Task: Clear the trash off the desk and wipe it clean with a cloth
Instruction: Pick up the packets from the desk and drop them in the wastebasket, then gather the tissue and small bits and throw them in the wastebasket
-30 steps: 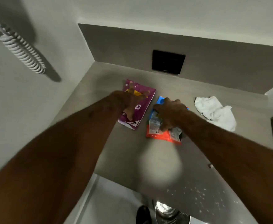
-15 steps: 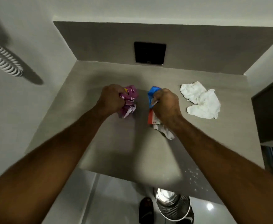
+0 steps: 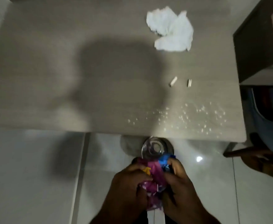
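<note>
My left hand [image 3: 129, 180] and my right hand [image 3: 179, 183] are pressed together below the desk's front edge, crumpling the wrappers between them. The purple wrapper [image 3: 153, 178] bulges out in the middle and the blue wrapper [image 3: 164, 160] sticks up by my right hand. Both hang just above a round shiny metal bin [image 3: 156, 147] on the floor. On the grey desk [image 3: 51, 62] lie a crumpled white cloth [image 3: 171, 29] at the far right, two small white stubs [image 3: 173, 81] and scattered white crumbs [image 3: 189, 117] near the front right edge.
A dark cabinet [image 3: 258, 46] rises at the desk's right end. Pale glossy floor tiles [image 3: 27, 175] lie below the desk. At the right edge a foot in a brown sandal [image 3: 261, 162] stands on the floor.
Both hands lifted the crumpled wrappers off the desk and brought them together down over the bin. My view tilted down toward the desk's front edge and the floor.
</note>
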Demonstrator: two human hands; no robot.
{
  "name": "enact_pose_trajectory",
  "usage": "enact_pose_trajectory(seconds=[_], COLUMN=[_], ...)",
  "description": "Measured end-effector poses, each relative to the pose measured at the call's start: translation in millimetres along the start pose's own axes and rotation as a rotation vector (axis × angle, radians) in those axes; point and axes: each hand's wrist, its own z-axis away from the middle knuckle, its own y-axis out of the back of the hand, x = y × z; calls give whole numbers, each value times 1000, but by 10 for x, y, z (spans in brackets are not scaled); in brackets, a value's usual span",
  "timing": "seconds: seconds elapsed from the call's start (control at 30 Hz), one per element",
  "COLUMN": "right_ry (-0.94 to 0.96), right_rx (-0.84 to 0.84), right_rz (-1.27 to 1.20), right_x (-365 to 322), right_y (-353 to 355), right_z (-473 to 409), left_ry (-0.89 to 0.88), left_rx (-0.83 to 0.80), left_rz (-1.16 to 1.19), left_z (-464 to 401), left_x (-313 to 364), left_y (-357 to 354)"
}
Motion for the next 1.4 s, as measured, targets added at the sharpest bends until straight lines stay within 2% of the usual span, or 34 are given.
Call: enact_pose_trajectory(seconds=[0.07,0.2,0.33,0.47,0.53,0.6,0.67,0.7,0.77,0.83,0.9,0.93,1.03,1.17,1.23,1.3,1.4], right_ry=[-51,-281,-395,-447,-523,-566,-596,-607,-629,-600,-554,-540,-597,-534,-433,-246,21], right_rx=[-3,-50,-38,-19,61,116,90,81,28,-138,-338,-368,-282,-265,-209,-97,40], right_rz=[63,173,292,339,405,589,750,755,615,487,499,503,417,483,499,507,562], right_x=[542,1590,2607,3227,3394,3496,3540,3568,3613,3630,3574,3522,3193,2420,1889,1310,492], right_y=[-130,-305,-542,-758,-819,-870,-915,-936,-976,-1005,-983,-947,-744,-323,-77,187,571], right_z=[156,-21,-368,-662,-777,-857,-901,-916,-949,-956,-936,-926,-906,-716,-537,-337,-82], left_ry=[76,385,505,550,567,554,487,440,399,333,252,225,139,22,-73,-208,-437], left_rx=[-104,-278,-377,-478,-471,-470,-482,-467,-369,-307,-331,-352,-359,-353,-357,-348,-249], left_rz=[-3,-78,-222,-252,-252,-274,-316,-360,-381,-460,-596,-666,-771,-814,-804,-825,-801], left_z=[57,-78,-322,-516,-586,-631,-666,-672,-676,-670,-647,-632,-593,-455,-365,-304,-276], left_x=[-282,-1079,-1940,-2476,-2653,-2793,-2879,-2902,-2858,-2738,-2598,-2529,-2284,-1706,-1275,-793,-154], left_y=[-486,-1360,-2234,-2901,-3128,-3273,-3310,-3299,-3231,-3112,-2948,-2870,-2531,-1844,-1441,-1053,-549])
